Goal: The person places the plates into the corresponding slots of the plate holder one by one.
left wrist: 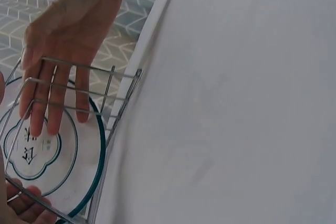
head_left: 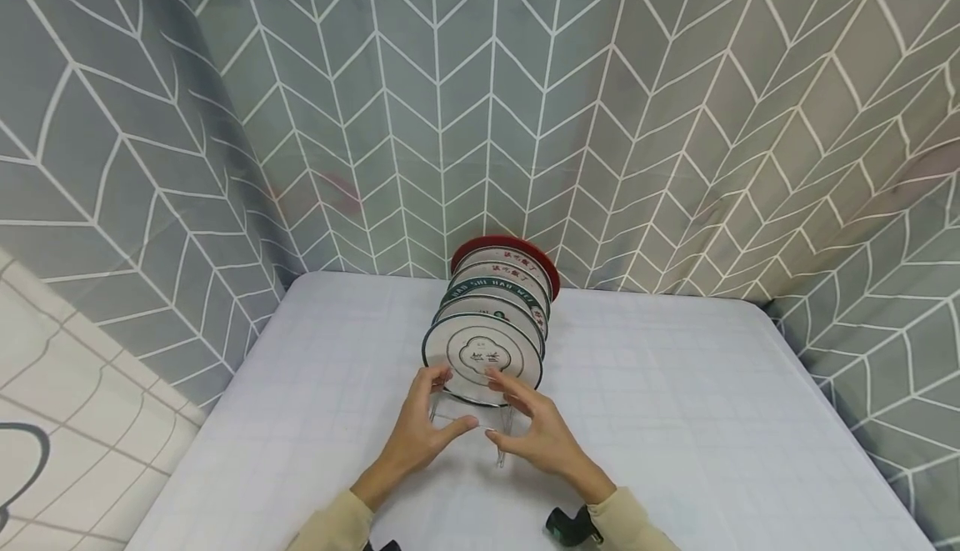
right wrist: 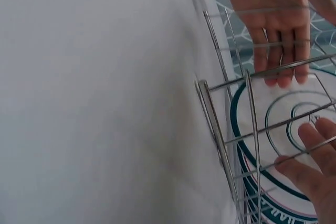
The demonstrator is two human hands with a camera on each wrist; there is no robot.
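Observation:
Several round plates stand on edge in a row in a wire rack. The front plate is white with a dark green rim and lettering in a scalloped outline. My left hand is at the lower left of this plate, fingers extended and thumb apart. Opposite it, my right hand is at the plate's lower right, with its fingertips overlapping the plate in the head view. In the left wrist view, the right hand's straight fingers show behind the rack wires. The left hand's fingers reach down above the plate in the right wrist view.
Behind the front plate are more white plates with green and red lettering, then a red-rimmed plate. A white cloth covers the table. Grey patterned curtains hang at the back and sides. A black wrist device is below the right sleeve.

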